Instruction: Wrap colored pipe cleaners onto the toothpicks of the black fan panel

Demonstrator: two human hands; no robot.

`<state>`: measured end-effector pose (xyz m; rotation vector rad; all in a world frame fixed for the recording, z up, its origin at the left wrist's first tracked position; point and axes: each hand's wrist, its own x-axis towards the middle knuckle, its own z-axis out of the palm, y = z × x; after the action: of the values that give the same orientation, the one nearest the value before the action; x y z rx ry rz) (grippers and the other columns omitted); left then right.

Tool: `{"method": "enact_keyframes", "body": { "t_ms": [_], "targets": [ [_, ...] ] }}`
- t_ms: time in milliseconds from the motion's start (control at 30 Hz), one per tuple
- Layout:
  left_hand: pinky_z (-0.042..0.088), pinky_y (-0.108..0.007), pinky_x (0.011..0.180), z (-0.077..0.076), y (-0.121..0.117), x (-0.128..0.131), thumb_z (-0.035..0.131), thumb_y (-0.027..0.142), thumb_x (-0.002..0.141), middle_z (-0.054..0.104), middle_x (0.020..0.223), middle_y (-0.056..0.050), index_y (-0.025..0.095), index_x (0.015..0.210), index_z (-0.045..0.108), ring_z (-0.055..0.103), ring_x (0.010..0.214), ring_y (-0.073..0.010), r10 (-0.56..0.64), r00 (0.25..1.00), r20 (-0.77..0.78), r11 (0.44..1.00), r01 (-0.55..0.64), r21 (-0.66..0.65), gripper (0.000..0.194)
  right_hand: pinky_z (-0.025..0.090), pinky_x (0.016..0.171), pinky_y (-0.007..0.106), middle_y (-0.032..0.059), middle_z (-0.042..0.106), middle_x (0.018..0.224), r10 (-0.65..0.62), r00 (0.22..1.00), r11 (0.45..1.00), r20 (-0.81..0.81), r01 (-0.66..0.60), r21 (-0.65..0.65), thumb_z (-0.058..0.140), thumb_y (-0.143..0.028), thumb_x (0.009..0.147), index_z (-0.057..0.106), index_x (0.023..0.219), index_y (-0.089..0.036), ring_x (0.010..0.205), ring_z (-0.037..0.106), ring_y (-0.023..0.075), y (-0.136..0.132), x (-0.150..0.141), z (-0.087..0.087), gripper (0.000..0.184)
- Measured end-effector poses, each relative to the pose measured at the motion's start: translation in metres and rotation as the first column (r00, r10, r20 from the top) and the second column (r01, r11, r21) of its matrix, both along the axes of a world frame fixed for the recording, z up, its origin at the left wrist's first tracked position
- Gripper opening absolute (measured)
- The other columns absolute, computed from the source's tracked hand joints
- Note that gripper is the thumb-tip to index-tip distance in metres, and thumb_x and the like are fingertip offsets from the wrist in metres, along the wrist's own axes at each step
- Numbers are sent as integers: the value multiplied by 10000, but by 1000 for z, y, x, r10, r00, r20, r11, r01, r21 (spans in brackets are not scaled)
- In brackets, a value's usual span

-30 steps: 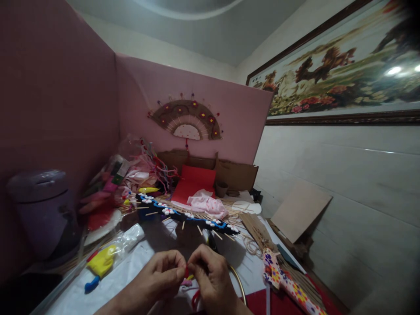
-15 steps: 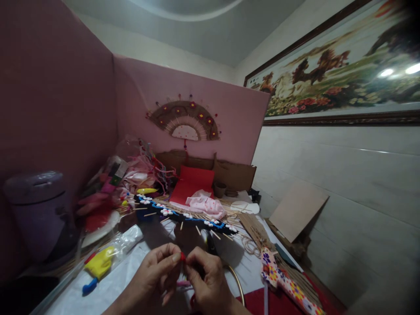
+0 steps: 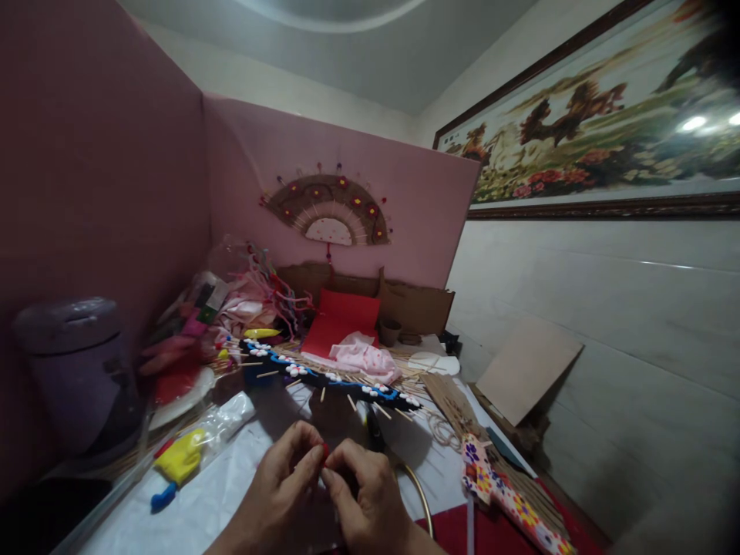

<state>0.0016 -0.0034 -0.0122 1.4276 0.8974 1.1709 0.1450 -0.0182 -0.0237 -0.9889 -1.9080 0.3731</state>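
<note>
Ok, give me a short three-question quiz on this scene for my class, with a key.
1. What colour is the small piece at the fingertips of the left hand and right hand?
2. True or false: the fan appears above the red card.
3. Which lies left of both hands?
A) the framed picture
B) the yellow lump
C) the beige panel

Key: 1. Red. 2. True. 3. B.
</note>
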Motion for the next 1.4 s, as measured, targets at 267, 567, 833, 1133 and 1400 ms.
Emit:
{"method": "enact_keyframes", "body": {
  "t_ms": [267,567,833,1133,1400],
  "targets": [
    [388,-202,504,-5,7,-2,654,362,737,535,647,29,160,774,568,461,536,-85,-43,988,147,997,52,-57,222,377,606,234,22,619,691,8,1000,1000,-22,-9,-27,459,-168,839,547,737,-179,658,576,141,-4,1,4,135],
    [430,-227,539,-4,3,-4,650,381,735,595,707,-2,156,852,635,508,588,-113,-50,997,58,998,52,-33,254,366,589,242,16,590,673,-36,999,998,-23,35,-53,453,-153,831,533,737,-176,637,565,142,-4,3,2,125],
    [405,-214,503,2,3,-4,664,374,707,554,629,11,137,731,626,474,553,-104,-31,998,56,996,35,-83,242,356,592,243,13,587,666,-46,999,999,18,47,-17,452,-175,848,528,727,-180,637,563,140,-5,2,3,143],
    [379,-193,485,-1,6,-5,706,334,663,555,578,21,137,691,617,441,515,-82,-5,991,136,979,33,-201,218,379,615,248,32,622,790,-55,998,997,14,56,-49,443,-166,850,528,892,-189,709,585,157,-3,3,0,97],
    [414,-219,401,-3,6,-3,703,402,657,554,555,17,129,701,632,459,447,-95,-77,987,139,981,100,-169,285,390,631,253,43,606,790,-50,999,998,-8,49,-38,418,-168,869,545,859,-181,724,575,160,-3,3,2,128]
  ]
}}
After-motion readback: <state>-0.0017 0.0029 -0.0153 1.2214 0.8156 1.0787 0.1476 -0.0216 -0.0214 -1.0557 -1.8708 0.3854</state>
